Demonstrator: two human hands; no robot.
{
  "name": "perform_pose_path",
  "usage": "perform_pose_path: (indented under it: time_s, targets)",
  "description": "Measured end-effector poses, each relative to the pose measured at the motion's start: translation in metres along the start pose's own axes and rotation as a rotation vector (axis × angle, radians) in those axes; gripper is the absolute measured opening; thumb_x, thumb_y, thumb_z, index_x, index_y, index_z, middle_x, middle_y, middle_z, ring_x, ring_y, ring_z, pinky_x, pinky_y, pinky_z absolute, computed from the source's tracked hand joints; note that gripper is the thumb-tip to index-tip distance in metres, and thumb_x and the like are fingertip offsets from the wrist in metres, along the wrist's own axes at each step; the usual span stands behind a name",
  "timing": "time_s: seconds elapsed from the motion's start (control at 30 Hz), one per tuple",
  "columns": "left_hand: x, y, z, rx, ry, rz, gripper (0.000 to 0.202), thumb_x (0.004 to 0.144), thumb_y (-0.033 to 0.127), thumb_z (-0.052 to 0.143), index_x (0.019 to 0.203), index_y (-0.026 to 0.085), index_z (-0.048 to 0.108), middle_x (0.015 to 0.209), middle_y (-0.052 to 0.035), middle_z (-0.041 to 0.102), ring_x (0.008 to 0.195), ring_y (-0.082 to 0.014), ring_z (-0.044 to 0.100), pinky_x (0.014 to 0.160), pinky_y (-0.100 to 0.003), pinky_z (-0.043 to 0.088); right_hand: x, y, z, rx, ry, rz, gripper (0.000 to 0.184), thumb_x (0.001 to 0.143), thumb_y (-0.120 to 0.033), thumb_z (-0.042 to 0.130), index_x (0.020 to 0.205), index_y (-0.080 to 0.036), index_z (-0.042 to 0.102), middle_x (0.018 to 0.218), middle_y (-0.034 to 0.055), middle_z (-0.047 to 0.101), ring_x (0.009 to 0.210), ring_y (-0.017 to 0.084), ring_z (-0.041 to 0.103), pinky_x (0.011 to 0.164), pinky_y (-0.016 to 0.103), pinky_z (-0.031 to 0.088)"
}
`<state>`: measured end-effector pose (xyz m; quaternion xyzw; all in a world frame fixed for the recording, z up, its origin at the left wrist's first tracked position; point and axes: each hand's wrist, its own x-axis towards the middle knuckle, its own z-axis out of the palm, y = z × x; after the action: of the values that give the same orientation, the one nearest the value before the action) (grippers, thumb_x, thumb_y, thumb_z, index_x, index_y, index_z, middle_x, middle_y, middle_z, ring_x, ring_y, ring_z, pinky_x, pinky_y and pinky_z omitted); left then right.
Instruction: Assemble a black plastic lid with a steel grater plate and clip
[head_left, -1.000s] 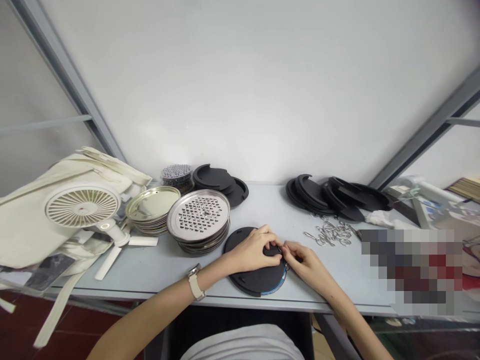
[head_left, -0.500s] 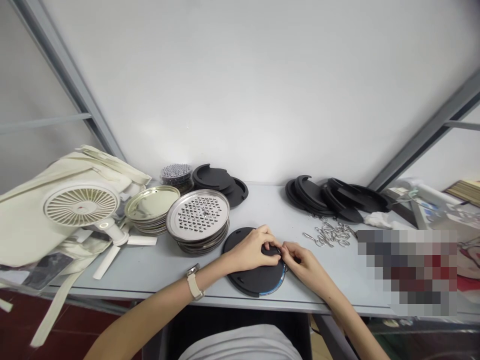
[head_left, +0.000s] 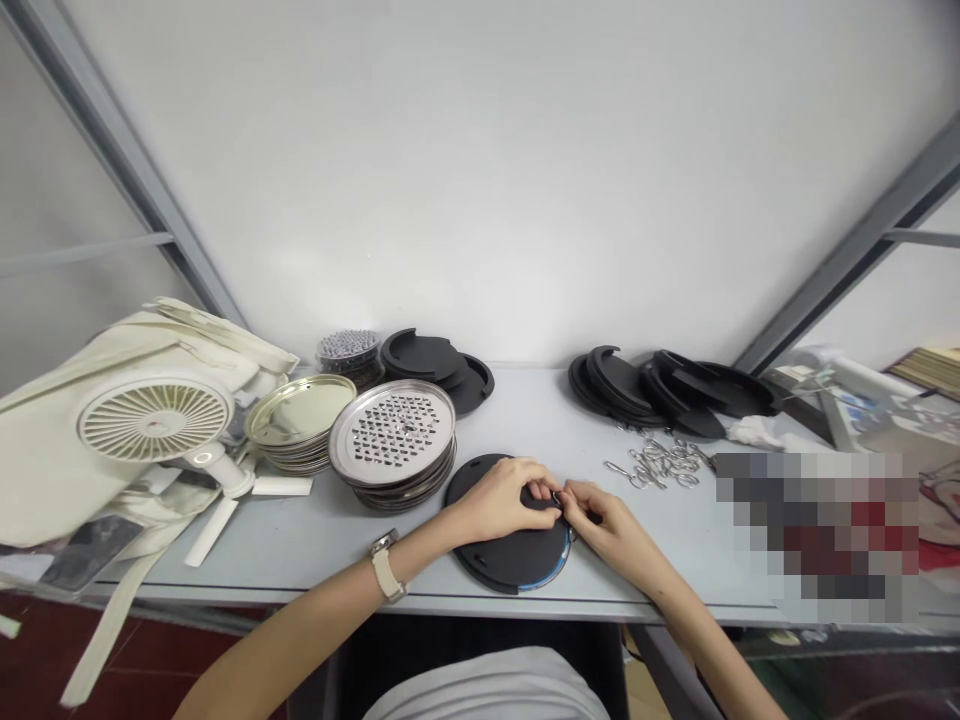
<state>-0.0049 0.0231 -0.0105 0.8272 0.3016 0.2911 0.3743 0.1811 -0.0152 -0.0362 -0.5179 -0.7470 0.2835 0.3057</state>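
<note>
A round black plastic disc (head_left: 495,565) with a blue strip along its right rim lies near the table's front edge. My left hand (head_left: 514,495) rests over it, thumb and fingers curled into a pinch near its right side. Facing it, my right hand (head_left: 604,520) is closed too, its fingertips meeting those of the left at the disc's rim. A small dark metal loop (head_left: 556,496) shows between the fingertips of both hands; most of it is hidden. Behind the right hand lies a loose heap of metal wire clips (head_left: 664,462).
Left of the disc stand a stack of perforated metal grater plates (head_left: 397,430) and a stack of golden metal discs (head_left: 300,410). More black plastic discs (head_left: 427,358) lie by the wall, and others (head_left: 619,385) farther right. A white fan (head_left: 157,420) and cream bag (head_left: 45,440) occupy the left end.
The hands stay at the same spot on the disc. The fingertips have shifted slightly, and the small metal loop shows more clearly between them. The view has tilted a little.
</note>
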Motion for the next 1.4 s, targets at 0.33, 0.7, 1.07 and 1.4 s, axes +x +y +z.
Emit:
perform_pose_path:
  time_s: [0.33,0.7,1.07,1.4]
  targets:
    - [0.0002,0.0009,-0.0002,-0.001,-0.025,0.003,0.026,0.072,0.015,0.066,0.097,0.013,0.068,0.086,-0.0035,0.063,0.079,-0.0133,0.059,0.077,-0.024,0.046,0.0006,-0.0029,-0.0013,0.023,-0.010,-0.010,0.033,0.091,-0.035,0.038,0.061,-0.022,0.032,0.058,-0.0049,0.033,0.058,0.014,0.037,0.057,0.026,0.033]
    - [0.0005,0.0000,0.0005,-0.002,-0.026,0.020,0.022,0.073,0.018,0.065,0.095,0.015,0.068,0.086,-0.0032,0.061,0.078,-0.0130,0.059,0.076,-0.023,0.047,0.0006,0.0013,-0.0030,0.079,-0.022,0.024,0.033,0.090,-0.035,0.041,0.060,-0.021,0.032,0.060,-0.0053,0.032,0.059,0.013,0.035,0.055,0.024,0.031]
    - [-0.0004,0.0057,-0.0015,-0.057,-0.017,-0.063,0.041,0.067,0.017,0.069,0.106,0.017,0.058,0.081,0.0001,0.063,0.081,-0.0139,0.061,0.076,-0.024,0.048,0.0001,-0.0014,-0.0021,0.022,-0.009,0.003,0.036,0.093,-0.039,0.039,0.062,-0.022,0.035,0.060,-0.0040,0.037,0.062,0.015,0.040,0.058,0.026,0.035]
    - [0.0008,0.0014,-0.0004,-0.027,0.001,0.001,0.023,0.068,0.016,0.068,0.091,0.015,0.069,0.083,-0.0020,0.061,0.075,-0.0126,0.059,0.075,-0.024,0.048,-0.0006,-0.0025,-0.0028,0.000,-0.017,0.008,0.037,0.093,-0.038,0.038,0.061,-0.021,0.033,0.060,-0.0031,0.038,0.062,0.015,0.041,0.059,0.027,0.037]
